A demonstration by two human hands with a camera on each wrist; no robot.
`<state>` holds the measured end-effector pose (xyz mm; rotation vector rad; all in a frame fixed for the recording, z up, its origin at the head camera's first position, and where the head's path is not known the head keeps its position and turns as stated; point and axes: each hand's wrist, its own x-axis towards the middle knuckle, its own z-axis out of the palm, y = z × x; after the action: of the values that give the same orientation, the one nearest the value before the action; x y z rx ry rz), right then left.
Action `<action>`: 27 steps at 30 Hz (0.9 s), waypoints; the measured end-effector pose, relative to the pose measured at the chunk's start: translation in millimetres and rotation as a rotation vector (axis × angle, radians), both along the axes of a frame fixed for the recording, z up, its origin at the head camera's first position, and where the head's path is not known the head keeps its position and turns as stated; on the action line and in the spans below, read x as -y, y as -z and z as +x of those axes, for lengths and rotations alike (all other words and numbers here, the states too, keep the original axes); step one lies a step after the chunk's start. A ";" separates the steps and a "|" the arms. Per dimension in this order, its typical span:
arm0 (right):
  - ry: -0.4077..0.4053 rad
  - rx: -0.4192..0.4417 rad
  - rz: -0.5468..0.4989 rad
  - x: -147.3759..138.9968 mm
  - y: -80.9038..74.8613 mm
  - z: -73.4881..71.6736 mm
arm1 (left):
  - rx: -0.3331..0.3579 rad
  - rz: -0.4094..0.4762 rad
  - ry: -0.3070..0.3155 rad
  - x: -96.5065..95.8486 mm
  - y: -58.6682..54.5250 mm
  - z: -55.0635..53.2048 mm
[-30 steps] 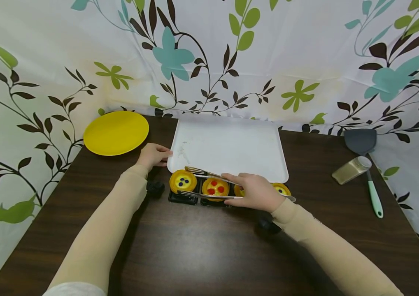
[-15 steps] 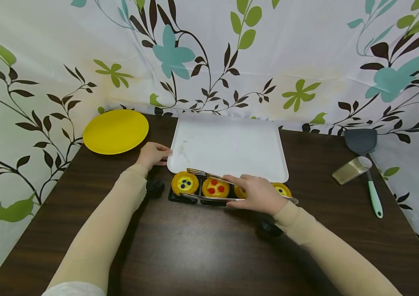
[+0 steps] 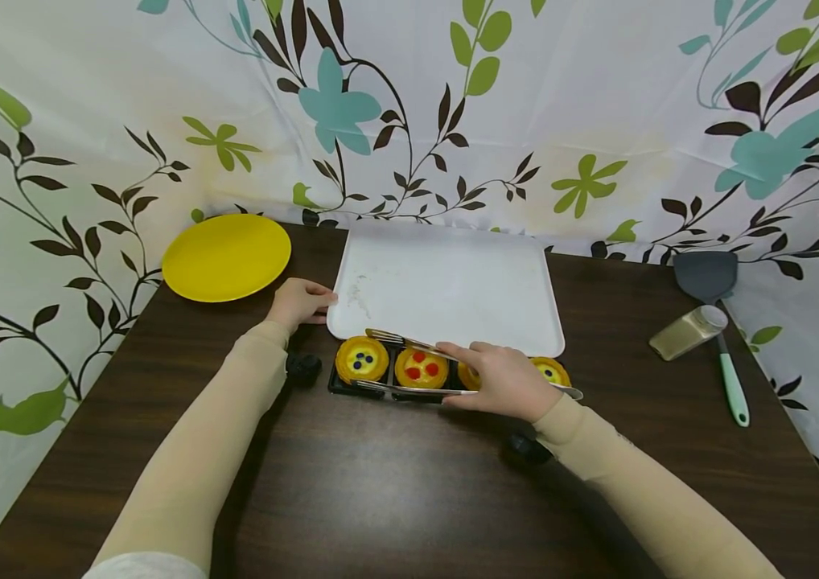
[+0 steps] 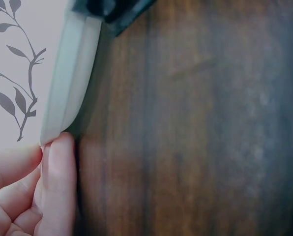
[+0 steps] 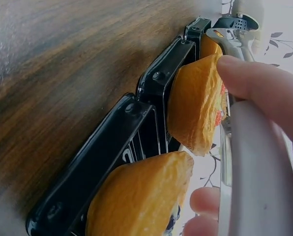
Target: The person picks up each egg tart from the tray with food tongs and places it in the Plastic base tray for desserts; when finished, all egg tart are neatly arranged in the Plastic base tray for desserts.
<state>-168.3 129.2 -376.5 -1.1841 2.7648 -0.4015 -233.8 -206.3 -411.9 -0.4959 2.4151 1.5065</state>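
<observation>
My left hand (image 3: 301, 304) pinches the left edge of a white rectangular tray (image 3: 446, 281); the left wrist view shows thumb and fingers at the tray's rim (image 4: 70, 88). My right hand (image 3: 500, 379) grips metal tongs (image 3: 409, 388), whose tips lie either side of an egg tart with blue berries (image 3: 362, 359). That tart sits at the left end of a black compartment tray (image 3: 340, 388). Beside it is a tart with red pieces (image 3: 421, 371). A third tart (image 5: 136, 196) is partly hidden under my right hand, and another tart (image 3: 550, 370) shows at the right end.
A yellow plate (image 3: 227, 259) lies at the back left. On the right are a clear shaker jar (image 3: 686, 333) with tan contents and a grey spatula (image 3: 706, 273) with a green handle. A patterned curtain (image 3: 409, 121) hangs behind the brown table (image 3: 380, 482).
Over the past second, the blue-berry tart and the tongs have shifted slightly right and toward me, and the tips look a little wider apart. My left hand holds its place.
</observation>
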 end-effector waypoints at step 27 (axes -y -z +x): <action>0.017 -0.027 -0.071 -7.8 4.1 0.9 | -0.036 0.028 0.006 0.8 2.8 1.1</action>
<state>-167.4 137.0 -380.6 -1.1909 2.8068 -0.4935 -232.7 -207.0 -414.7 -0.4583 2.4166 1.5580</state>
